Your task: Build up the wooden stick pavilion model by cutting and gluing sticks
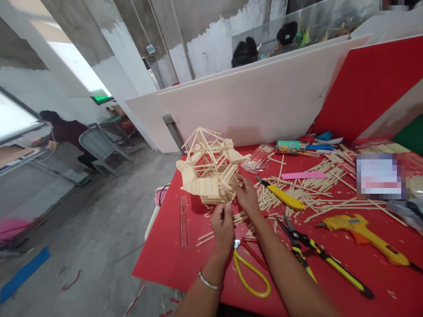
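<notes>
A model house of thin wooden sticks (208, 187) stands at the far left part of the red table, with slatted roof pieces and an open pointed frame on top. My right hand (247, 196) is at the model's right side, its fingers curled against the lower part. Just in front of the model is my left hand (223, 222), thumb and fingers pinched together; whatever they hold is too small to make out. Beneath my wrists lie scissors with yellow and red handles (253, 281). A clear ruler (184, 222) rests left of my left hand.
Loose sticks (287, 193) are scattered to the right, with a yellow utility knife (284, 196) on them. Black-and-yellow snips (325, 255) and a yellow glue gun (366, 233) lie nearer. White boards (238, 110) rise behind the table. A person (68, 136) sits far left.
</notes>
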A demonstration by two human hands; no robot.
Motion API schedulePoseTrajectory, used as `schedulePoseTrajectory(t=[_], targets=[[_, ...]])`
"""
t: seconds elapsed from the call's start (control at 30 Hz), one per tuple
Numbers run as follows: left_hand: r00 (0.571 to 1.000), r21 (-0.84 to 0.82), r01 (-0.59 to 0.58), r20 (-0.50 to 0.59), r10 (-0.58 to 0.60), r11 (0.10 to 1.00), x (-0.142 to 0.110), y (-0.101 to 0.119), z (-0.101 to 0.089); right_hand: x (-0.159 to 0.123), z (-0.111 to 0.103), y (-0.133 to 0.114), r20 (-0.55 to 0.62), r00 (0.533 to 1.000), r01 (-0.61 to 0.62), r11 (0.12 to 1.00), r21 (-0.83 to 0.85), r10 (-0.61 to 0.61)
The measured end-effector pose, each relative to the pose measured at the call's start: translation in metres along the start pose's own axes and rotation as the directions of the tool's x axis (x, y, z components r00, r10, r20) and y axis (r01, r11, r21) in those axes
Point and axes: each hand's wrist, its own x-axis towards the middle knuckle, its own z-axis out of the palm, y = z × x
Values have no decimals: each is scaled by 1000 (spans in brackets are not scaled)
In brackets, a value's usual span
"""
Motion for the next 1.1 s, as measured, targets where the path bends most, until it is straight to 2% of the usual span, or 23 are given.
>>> schedulePoseTrajectory(t=[0.1, 0.23, 0.3, 0.43, 0.63, 0.77, 0.83, 0.93, 1.03, 1.1], targets=[[1000, -9, -7, -21, 7, 1000, 3, 0, 0, -1, 0, -2, -1, 1000, 16, 1000, -14, -16], [993, -51, 119, 13, -118, 992, 4, -8, 1, 0, -1, -3, 0, 1000, 28, 1000, -12, -28], [996, -45, 86, 20, -85, 995, 5, -12, 1, 0, -2, -3, 0, 1000, 30, 1000, -8, -30], [998, 11, -58, 36, 58, 998, 7, -12, -2, 2, -5, -2, -12, 1000, 17, 1000, -2, -17], [994, 104, -104, 27, 102, 989, 5, -4, -6, 5, -10, -1, -71, 997, -17, 999, 27, 19], [988, 143, -150, 44, 145, 978, 10, -7, -8, 10, -14, 1, -122, 992, -27, 998, 63, 35], [986, 132, -153, 87, 142, 979, 11, -13, -7, 12, -17, 2, -147, 988, -30, 997, 67, 39], [988, 82, -96, 128, 85, 992, 7, -21, -5, 15, -21, -1, -164, 986, -21, 997, 68, 32], [986, 86, -41, 162, 26, 995, 1, -23, -3, 14, -25, -14, -160, 987, 6, 997, 73, 6], [987, 139, -56, 159, 33, 989, 0, -22, -4, 8, -27, -27, -136, 991, 32, 997, 73, -22]])
